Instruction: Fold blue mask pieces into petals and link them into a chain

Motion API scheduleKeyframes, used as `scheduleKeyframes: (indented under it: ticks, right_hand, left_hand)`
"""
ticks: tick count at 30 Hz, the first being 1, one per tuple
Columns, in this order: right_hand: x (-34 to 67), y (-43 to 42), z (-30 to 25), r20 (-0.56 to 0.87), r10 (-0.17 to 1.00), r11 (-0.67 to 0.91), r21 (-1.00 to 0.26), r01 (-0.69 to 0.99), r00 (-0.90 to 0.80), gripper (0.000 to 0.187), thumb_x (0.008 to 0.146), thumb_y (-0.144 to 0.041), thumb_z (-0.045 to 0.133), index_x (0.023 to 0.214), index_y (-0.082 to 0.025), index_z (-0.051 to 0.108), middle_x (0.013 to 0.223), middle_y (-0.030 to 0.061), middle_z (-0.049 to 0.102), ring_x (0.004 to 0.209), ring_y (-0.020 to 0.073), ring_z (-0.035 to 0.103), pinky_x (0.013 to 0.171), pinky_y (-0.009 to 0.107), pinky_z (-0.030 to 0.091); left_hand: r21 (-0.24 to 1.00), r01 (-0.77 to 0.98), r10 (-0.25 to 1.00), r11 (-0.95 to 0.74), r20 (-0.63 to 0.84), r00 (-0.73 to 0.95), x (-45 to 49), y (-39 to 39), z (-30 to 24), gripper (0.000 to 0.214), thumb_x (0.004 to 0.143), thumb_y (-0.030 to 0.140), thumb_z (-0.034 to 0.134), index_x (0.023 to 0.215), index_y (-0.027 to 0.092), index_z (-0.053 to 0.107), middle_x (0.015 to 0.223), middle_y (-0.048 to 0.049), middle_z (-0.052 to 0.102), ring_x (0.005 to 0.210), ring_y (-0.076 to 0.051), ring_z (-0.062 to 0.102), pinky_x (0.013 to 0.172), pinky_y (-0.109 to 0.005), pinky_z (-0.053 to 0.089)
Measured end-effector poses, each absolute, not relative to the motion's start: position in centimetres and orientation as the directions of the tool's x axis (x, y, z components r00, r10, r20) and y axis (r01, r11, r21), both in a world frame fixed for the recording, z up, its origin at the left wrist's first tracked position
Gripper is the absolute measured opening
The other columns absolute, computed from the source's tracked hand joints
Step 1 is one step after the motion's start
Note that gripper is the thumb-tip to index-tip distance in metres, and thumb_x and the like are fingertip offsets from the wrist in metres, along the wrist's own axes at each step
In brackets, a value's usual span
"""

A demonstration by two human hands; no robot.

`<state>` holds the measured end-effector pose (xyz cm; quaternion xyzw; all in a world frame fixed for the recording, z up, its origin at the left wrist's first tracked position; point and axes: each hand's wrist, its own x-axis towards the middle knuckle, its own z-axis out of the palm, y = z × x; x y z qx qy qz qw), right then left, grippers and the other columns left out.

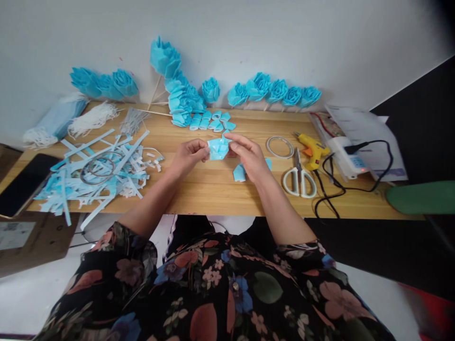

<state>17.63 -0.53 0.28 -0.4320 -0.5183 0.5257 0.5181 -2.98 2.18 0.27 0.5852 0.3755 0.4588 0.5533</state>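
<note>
Between my two hands, above the middle of the wooden table, is a folded light-blue piece of mask fabric [218, 148]. My left hand [194, 155] pinches its left edge between thumb and fingers. On the other side my right hand [248, 154] grips its right edge, with the index finger along the top corner. Beneath my right hand lies another blue fabric piece [239, 173], partly covered by the hand. Several folded blue petals [209, 121] lie in rows just beyond my hands.
Blue fabric flowers [277, 90] on sticks lean along the wall. At left are cut strips [103, 170], a phone [24, 184] and stacked masks [59, 118]. To the right lie scissors [299, 177], a tape ring [280, 147], a yellow glue gun [313, 150] and a power strip [346, 158].
</note>
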Motion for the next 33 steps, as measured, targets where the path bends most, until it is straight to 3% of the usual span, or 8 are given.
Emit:
scheduleKeyframes:
  ticks: [3, 7, 14, 20, 29, 33]
  right_hand:
    - [17.6, -0.5, 0.3, 0.074, 0.993, 0.065, -0.992, -0.108, -0.087, 0.041, 0.083, -0.052, 0.073, 0.118, -0.029, 0.075, 0.102, 0.0009, 0.075, 0.097, 0.0206, 0.068, 0.095, 0.043, 0.056]
    - [17.5, -0.5, 0.4, 0.093, 0.991, 0.086, -0.993, -0.075, -0.095, 0.045, 0.077, -0.050, 0.080, 0.116, -0.028, 0.075, 0.089, -0.0002, 0.071, 0.090, 0.0191, 0.066, 0.094, 0.040, 0.055]
    - [17.4, -0.6, 0.4, 0.088, 0.991, 0.084, -0.996, -0.042, -0.104, 0.048, 0.076, -0.051, 0.079, 0.118, -0.027, 0.073, 0.088, 0.0001, 0.068, 0.087, 0.0189, 0.065, 0.092, 0.039, 0.055]
    - [17.4, -0.5, 0.3, 0.095, 0.992, 0.092, -0.995, -0.031, -0.088, 0.047, 0.076, -0.051, 0.079, 0.116, -0.027, 0.074, 0.082, -0.0014, 0.066, 0.082, 0.0172, 0.062, 0.087, 0.037, 0.054]
    - [17.4, -0.4, 0.0, 0.095, 0.994, 0.094, -0.996, -0.006, -0.050, 0.038, 0.080, -0.047, 0.075, 0.112, -0.026, 0.076, 0.080, -0.0015, 0.066, 0.080, 0.0168, 0.062, 0.086, 0.037, 0.054]
    - [17.4, -0.5, 0.0, 0.063, 0.998, 0.061, -0.996, -0.066, -0.023, 0.035, 0.083, -0.049, 0.073, 0.111, -0.027, 0.078, 0.091, -0.0002, 0.072, 0.086, 0.0167, 0.065, 0.090, 0.037, 0.055]
  left_hand:
    - [0.994, -0.054, 0.947, -0.100, 0.111, 0.302, -3.1, 2.2, 0.3, 0.023, 0.073, 0.034, 0.079, 0.070, 0.017, 0.064, 0.060, 0.0006, 0.062, 0.056, -0.010, 0.054, 0.059, -0.024, 0.046]
    - [0.995, -0.039, 0.935, -0.092, 0.100, 0.342, -3.1, 1.9, 0.7, 0.028, 0.074, 0.039, 0.081, 0.070, 0.017, 0.064, 0.061, 0.0002, 0.062, 0.057, -0.010, 0.054, 0.060, -0.024, 0.045]
    - [0.991, 0.010, 0.910, -0.133, 0.118, 0.397, -3.1, 1.3, 1.5, 0.048, 0.086, 0.062, 0.069, 0.067, 0.018, 0.065, 0.066, -0.0043, 0.065, 0.063, -0.014, 0.059, 0.066, -0.028, 0.049]
    - [0.995, -0.006, 0.919, -0.096, 0.091, 0.384, -3.2, 1.8, 0.9, 0.042, 0.075, 0.055, 0.081, 0.069, 0.017, 0.064, 0.064, -0.0019, 0.065, 0.060, -0.012, 0.056, 0.063, -0.026, 0.047]
    - [0.994, -0.006, 0.916, -0.111, 0.105, 0.388, -3.1, 1.6, 1.1, 0.037, 0.078, 0.050, 0.078, 0.067, 0.017, 0.064, 0.063, -0.0016, 0.064, 0.060, -0.012, 0.056, 0.064, -0.026, 0.047]
    - [0.993, -0.012, 0.920, -0.119, 0.115, 0.374, -3.1, 1.7, 0.9, 0.037, 0.079, 0.050, 0.077, 0.066, 0.018, 0.064, 0.063, -0.0017, 0.064, 0.060, -0.012, 0.056, 0.064, -0.026, 0.046]
